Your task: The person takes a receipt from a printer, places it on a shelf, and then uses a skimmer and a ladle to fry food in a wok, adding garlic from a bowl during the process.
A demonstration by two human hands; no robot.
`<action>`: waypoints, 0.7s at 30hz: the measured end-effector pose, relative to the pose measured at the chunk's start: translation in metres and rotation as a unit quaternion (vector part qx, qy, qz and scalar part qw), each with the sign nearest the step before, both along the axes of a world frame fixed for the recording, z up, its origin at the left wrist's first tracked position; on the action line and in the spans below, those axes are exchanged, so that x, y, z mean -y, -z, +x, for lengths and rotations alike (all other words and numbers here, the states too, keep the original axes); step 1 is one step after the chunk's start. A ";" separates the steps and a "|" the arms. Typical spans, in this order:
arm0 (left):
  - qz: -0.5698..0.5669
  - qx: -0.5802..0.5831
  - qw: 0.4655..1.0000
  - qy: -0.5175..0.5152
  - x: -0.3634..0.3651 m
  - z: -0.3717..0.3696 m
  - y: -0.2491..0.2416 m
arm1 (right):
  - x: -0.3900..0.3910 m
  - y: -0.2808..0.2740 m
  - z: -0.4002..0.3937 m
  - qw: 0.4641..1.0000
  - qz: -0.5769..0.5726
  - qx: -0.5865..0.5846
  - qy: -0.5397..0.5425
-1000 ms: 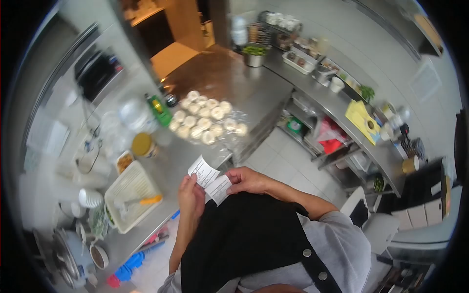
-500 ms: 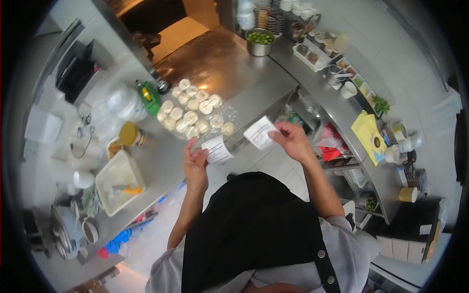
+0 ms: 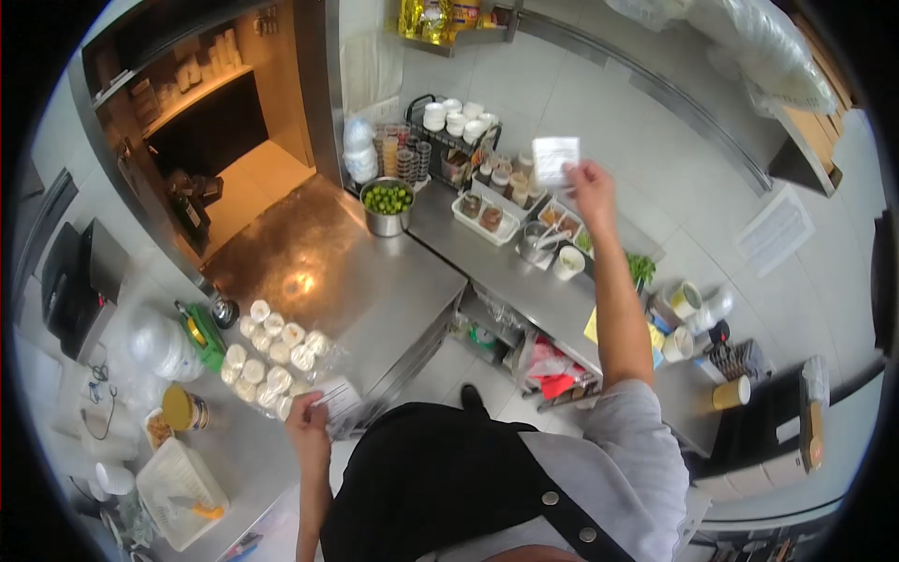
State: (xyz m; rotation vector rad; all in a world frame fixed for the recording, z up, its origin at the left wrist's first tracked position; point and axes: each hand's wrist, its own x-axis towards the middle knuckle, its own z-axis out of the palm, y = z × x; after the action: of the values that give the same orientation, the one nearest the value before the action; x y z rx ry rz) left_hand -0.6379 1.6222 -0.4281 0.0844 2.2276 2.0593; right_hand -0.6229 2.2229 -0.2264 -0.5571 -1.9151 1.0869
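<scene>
A person's right hand (image 3: 592, 189) pinches a printed slip (image 3: 554, 157) by one corner, raised toward the wall (image 3: 679, 183), leaving most print uncovered; the left hand (image 3: 307, 429) pinches another slip (image 3: 341, 399), apparently by its edge, beside pale rounds (image 3: 279, 352).

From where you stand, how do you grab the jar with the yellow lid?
I'd curl my fingers round the jar, just below its yellow lid, coming from the right. It looks round and upright, so that should fit a hand. Bare counter lies on that side, while orange food crowds the other.
</scene>
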 end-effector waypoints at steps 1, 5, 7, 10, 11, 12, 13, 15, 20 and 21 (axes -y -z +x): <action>-0.029 -0.012 0.999 -0.021 -0.001 0.000 0.009 | -0.035 -0.018 -0.012 0.998 0.039 -0.039 0.025; -0.133 0.004 0.986 -0.099 -0.005 0.017 0.047 | -0.224 -0.052 -0.043 0.985 -0.014 -0.118 0.127; -0.147 0.058 0.978 -0.133 -0.020 0.039 0.071 | -0.298 -0.070 -0.049 0.965 -0.057 -0.198 0.165; -0.170 0.069 0.969 -0.163 -0.062 0.057 0.107 | -0.377 -0.091 -0.054 0.961 -0.085 -0.195 0.179; -0.181 0.074 0.965 -0.173 -0.082 0.065 0.111 | -0.393 -0.094 -0.056 0.961 -0.088 -0.181 0.191; -0.193 0.078 0.961 -0.183 -0.099 0.071 0.114 | -0.407 -0.095 -0.057 0.960 -0.091 -0.168 0.204; -0.170 0.048 0.970 -0.168 -0.117 0.074 0.118 | -0.418 -0.097 -0.060 0.956 -0.101 -0.181 0.207; -0.210 0.021 0.965 -0.154 -0.161 0.076 0.093 | -0.434 -0.103 -0.064 0.960 -0.081 -0.206 0.173; -0.215 0.015 0.968 -0.130 -0.199 0.075 0.063 | -0.411 -0.120 -0.067 0.946 -0.086 -0.273 0.153; -0.228 0.008 0.964 -0.137 -0.196 0.076 0.062 | -0.394 -0.105 -0.064 0.933 -0.099 -0.315 0.141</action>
State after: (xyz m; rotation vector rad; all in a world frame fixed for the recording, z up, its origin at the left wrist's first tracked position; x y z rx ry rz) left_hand -0.5623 1.8180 -0.4901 -0.2920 2.7683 1.5800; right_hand -0.6871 2.6174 -0.1214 -0.4975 -1.1405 1.1053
